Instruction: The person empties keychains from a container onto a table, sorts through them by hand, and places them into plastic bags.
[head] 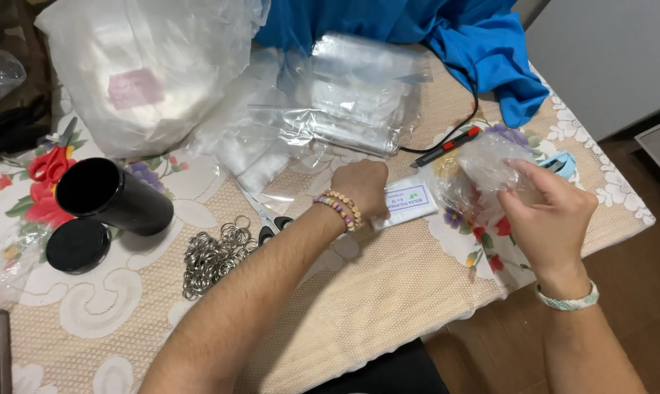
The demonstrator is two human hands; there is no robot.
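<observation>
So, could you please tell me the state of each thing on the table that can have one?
Black cylindrical canister: lying on its side, open.
Round black lid: off, flat beside the canister.
Small clear plastic bag: held up by the right hand.
White labelled packet: flat, pressed by the left hand.
Metal key rings: loose heap.
Red-handled scissors: closed.

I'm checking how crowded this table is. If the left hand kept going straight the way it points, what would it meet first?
The left hand points up and to the right. It already rests on the small white labelled packet, so that comes first. Just beyond lies the crumpled clear bag that the right hand holds, though depth is unclear.
</observation>
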